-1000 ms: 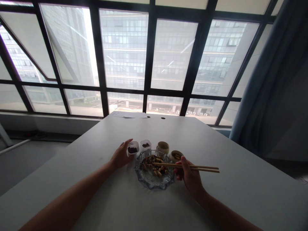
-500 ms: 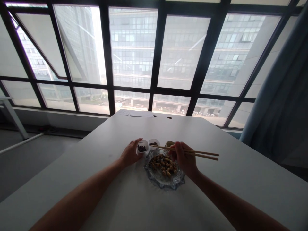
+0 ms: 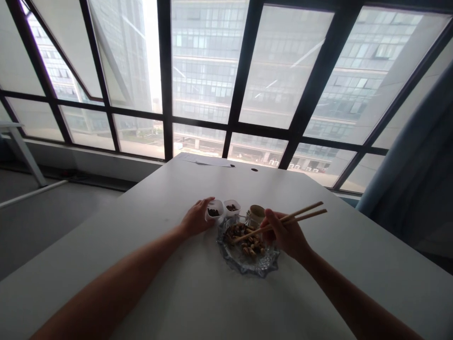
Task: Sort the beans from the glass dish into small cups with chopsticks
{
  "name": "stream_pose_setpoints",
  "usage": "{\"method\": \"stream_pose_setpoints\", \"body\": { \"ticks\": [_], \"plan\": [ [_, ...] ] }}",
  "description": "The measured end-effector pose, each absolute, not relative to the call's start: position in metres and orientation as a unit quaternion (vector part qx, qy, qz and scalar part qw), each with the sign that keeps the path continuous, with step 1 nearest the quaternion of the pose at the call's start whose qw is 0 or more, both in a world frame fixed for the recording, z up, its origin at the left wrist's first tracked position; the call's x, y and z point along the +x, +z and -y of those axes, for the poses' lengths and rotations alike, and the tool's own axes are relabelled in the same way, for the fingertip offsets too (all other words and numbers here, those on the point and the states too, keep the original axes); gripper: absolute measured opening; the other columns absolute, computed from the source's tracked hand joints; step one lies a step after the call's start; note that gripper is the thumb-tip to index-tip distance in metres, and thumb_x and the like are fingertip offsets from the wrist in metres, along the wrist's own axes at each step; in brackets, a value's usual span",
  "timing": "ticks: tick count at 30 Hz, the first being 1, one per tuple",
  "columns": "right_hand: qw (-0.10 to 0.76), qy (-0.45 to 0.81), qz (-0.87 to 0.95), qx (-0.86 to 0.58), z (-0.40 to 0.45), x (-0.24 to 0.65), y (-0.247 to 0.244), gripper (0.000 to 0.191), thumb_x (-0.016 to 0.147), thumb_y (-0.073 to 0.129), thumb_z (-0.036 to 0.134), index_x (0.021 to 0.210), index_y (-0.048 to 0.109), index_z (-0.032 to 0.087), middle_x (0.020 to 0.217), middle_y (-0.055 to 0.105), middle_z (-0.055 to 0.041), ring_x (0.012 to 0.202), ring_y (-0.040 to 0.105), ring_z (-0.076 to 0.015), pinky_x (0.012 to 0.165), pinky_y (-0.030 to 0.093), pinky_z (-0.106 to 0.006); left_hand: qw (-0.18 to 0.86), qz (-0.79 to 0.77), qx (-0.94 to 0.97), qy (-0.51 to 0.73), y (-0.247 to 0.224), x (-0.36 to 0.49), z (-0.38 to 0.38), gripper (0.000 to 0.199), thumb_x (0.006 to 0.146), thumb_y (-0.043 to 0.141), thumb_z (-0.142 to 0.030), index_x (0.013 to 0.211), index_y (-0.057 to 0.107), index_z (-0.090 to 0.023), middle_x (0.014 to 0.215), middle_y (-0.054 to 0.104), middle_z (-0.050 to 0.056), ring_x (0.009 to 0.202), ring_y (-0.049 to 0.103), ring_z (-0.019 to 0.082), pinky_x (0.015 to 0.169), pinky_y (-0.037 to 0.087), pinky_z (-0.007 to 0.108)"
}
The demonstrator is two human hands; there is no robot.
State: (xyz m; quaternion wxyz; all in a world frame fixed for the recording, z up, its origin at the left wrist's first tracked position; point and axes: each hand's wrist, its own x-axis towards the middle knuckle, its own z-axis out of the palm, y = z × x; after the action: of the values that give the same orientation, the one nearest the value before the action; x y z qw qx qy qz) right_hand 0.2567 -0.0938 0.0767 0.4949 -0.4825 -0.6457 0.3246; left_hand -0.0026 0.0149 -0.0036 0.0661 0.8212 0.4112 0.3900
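Observation:
My left hand [image 3: 197, 217] is closed around the side of a small white plastic cup [image 3: 220, 208] with dark pieces [image 3: 213, 212] in it. My right hand [image 3: 283, 231] grips a pair of wooden chopsticks [image 3: 300, 213]. Their tips reach down into a scalloped clear glass plate [image 3: 244, 268], touching or just above a heap of brown nuts, which look like peanuts [image 3: 252, 246], mixed with darker bits. Whether the tips pinch a piece is too small to tell. Beside the held cup stands a second white cup [image 3: 236, 203], also with dark pieces inside.
Behind my right hand is a round yellowish container [image 3: 257, 211], partly hidden. Papers [image 3: 212, 161] lie at the far end of the white table [image 3: 170, 293], near two dark holes. Large windows rise beyond it, and a blue curtain [image 3: 406, 137] hangs at the right.
The chopstick tips have swung down from beside the small cups into the nuts on the plate. My left hand stays on its cup. The whole view has shifted and tilted slightly.

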Motion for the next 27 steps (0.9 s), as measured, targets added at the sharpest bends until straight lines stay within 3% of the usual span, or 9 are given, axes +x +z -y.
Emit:
{"method": "stream_pose_setpoints", "body": {
  "ticks": [4,9,15,27],
  "plan": [
    [0.404,0.374,0.69,-0.47,0.108,0.266,0.065,0.05,0.087,0.055,0.063,0.065,0.062,0.018,0.047,0.061,-0.0011,0.036,0.052,-0.0117,0.035,0.04,-0.021,0.069,-0.408,0.822,0.39,-0.004,-0.003,-0.015,0.073,0.068,0.072,-0.022,0.136,0.044,-0.019,0.127,0.062,0.014,0.116,0.06,0.031,0.099,0.05,0.046],
    [0.442,0.286,0.712,-0.464,0.105,0.275,0.054,0.045,0.091,0.056,0.053,0.064,0.063,0.018,0.053,0.064,-0.0025,0.044,0.056,-0.0123,0.043,0.045,-0.023,0.07,-0.411,0.82,0.392,-0.005,-0.004,-0.016,0.071,0.07,0.072,-0.025,0.135,0.045,-0.018,0.128,0.061,0.016,0.116,0.061,0.032,0.098,0.05,0.048],
    [0.493,0.231,0.685,-0.484,0.102,0.288,0.063,0.045,0.091,0.053,0.057,0.071,0.065,0.018,0.054,0.064,-0.0035,0.041,0.055,-0.0134,0.039,0.043,-0.024,0.076,-0.406,0.818,0.401,-0.007,-0.004,-0.019,0.071,0.07,0.073,-0.029,0.135,0.045,-0.02,0.125,0.063,0.015,0.108,0.064,0.029,0.09,0.055,0.045],
    [0.379,0.099,0.834,-0.389,0.101,0.285,0.061,0.041,0.097,0.05,0.042,0.064,0.055,0.019,0.057,0.057,-0.0002,0.052,0.05,-0.0117,0.052,0.04,-0.025,0.075,-0.407,0.82,0.396,-0.007,-0.005,-0.019,0.071,0.071,0.073,-0.031,0.135,0.045,-0.021,0.123,0.064,0.015,0.107,0.064,0.03,0.09,0.054,0.045]
  ]
}}
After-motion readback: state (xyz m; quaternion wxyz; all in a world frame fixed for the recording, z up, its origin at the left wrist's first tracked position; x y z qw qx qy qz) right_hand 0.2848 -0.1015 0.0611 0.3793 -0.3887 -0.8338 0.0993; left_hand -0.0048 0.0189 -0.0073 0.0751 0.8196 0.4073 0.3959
